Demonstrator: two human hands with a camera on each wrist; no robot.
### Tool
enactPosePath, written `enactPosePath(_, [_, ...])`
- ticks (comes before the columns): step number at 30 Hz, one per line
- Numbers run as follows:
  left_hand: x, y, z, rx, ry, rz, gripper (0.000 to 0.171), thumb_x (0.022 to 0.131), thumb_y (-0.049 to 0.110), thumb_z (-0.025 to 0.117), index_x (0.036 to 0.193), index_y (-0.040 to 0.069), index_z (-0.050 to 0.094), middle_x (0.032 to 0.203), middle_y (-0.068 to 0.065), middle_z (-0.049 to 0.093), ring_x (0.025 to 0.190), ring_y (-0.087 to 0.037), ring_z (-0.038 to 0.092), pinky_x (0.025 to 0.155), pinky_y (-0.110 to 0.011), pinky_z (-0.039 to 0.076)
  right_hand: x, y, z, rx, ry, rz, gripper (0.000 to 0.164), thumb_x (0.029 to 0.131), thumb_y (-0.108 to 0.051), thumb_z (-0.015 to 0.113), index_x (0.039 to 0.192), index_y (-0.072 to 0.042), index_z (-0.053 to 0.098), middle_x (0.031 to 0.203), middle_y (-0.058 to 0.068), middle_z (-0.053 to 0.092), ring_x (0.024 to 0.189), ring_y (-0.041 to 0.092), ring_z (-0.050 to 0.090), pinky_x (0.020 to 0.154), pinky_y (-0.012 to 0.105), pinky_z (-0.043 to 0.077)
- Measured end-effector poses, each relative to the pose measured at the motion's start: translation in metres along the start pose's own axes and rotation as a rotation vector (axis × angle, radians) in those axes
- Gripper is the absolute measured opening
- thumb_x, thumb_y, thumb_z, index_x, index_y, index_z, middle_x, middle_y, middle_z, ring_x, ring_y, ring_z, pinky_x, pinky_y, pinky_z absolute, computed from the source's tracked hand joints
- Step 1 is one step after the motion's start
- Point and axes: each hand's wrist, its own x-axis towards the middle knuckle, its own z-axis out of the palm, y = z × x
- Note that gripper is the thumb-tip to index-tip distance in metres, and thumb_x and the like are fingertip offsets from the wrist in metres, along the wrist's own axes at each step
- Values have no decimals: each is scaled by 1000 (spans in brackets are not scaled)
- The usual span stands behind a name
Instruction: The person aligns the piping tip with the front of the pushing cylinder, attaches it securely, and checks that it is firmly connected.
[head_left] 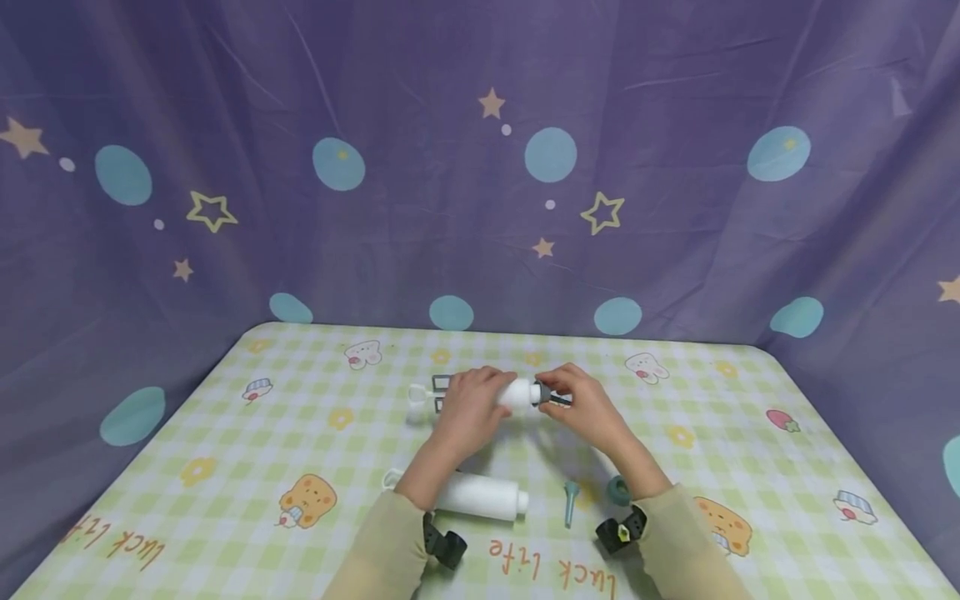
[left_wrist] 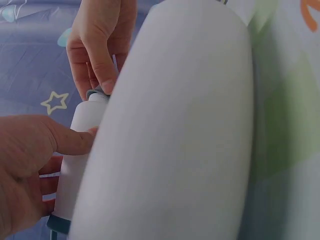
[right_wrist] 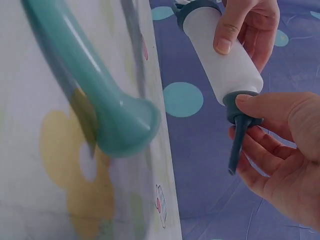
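A white syringe [head_left: 519,393] with a dark teal flange lies sideways in my hands over the middle of the table. My left hand [head_left: 474,404] grips its barrel. A white ring handle [head_left: 418,394] sticks out at the left end. At the other end my right hand [head_left: 583,407] pinches a dark teal screw cap [right_wrist: 234,104] between thumb and fingers, around the barrel's mouth. From that cap a narrow nozzle [right_wrist: 237,147] points away from the barrel. Below the left forearm lies a second white syringe [head_left: 480,497], partly hidden by the arm.
A loose teal nozzle [head_left: 571,504] lies on the checked tablecloth [head_left: 225,517] between the forearms. Beside it, close to the right wrist, is a round teal cap [head_left: 618,490]. A purple curtain [head_left: 420,233] stands behind and at both sides of the table.
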Motion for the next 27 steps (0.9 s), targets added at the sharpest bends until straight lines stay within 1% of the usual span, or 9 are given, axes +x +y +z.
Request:
enactPosePath(8, [0,4,-6,32,16,16,49,75,22,73,122,17,58,112,0,61,102,-21,56,92,-40,39,0,0,1,-9,46,-55,36,77,-9,72,111,-6,62,103,5,57,95,22,60,83,33,50])
enactPosePath(15, [0,7,-11,46,29,32,49,75,21,73,122,16,58,112,-2,61,103,-22,55,93,-41,37,-1,-2,0,-8,64,-92,35,76,-7,72,110,-7,63,102,3,55,95,22,60,78,31,52])
enactPosePath(18, [0,7,-13,46,37,37,49,75,20,73,121,16,59,112,-2,61,103,-22,55,93,-41,38,-1,-2,-1,12,64,-86,34,76,-8,72,109,-9,62,102,3,55,95,22,60,77,31,53])
enactPosePath(22, [-1,6,-14,42,53,52,49,74,20,74,121,16,59,111,-2,61,103,-22,56,92,-41,38,-1,-2,-3,59,66,-57,31,76,-11,73,105,-11,61,102,3,58,96,22,61,77,30,53])
enactPosePath(27, [-1,6,-14,69,60,66,48,75,21,73,121,17,59,112,-1,61,103,-22,55,92,-40,38,-2,1,-4,123,44,-20,30,77,-15,73,103,-13,59,104,3,59,98,23,62,80,33,52])
